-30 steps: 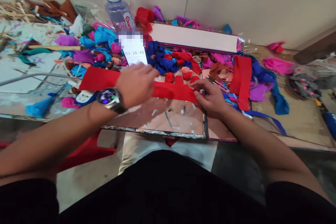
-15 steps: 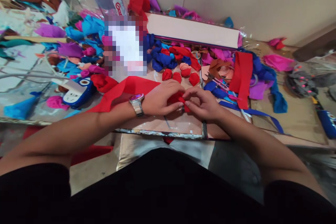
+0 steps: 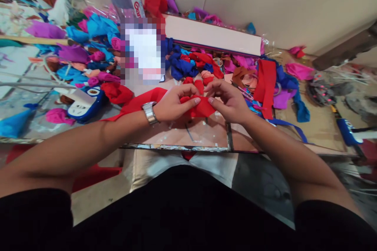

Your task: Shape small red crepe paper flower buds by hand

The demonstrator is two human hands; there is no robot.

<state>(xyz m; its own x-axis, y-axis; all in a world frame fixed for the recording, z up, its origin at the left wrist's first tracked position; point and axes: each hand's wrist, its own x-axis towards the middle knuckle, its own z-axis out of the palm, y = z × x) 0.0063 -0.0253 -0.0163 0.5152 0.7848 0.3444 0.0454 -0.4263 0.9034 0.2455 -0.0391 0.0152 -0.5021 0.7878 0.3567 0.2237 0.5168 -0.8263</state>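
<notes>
Between my two hands, a red crepe paper piece (image 3: pixel 202 108) stretches flat over the table. My left hand (image 3: pixel 173 104), with a metal watch (image 3: pixel 150 112) on its wrist, pinches the left part of it between thumb and fingers. The right edge is pinched by my right hand (image 3: pixel 231 102), thumb in front. A long red crepe paper strip (image 3: pixel 138 102) trails out to the left behind my left forearm; whether it joins the held piece is hidden. Just beyond my fingers lie small rolled red paper pieces (image 3: pixel 199 86), partly covered by the hands.
Blue crumpled paper (image 3: pixel 180 68) and other coloured scraps lie behind my hands. At left are a blue-and-white power strip (image 3: pixel 85 106) and a bottle (image 3: pixel 125 0). A white box (image 3: pixel 213 33) stands at the back. Scissors (image 3: pixel 244 92) and a red strip (image 3: pixel 265 86) lie right.
The red paper was bunched at my fingertips and now spreads flat between my hands. Both hands have moved slightly up and turned, thumbs now in front. The view has shifted a little.
</notes>
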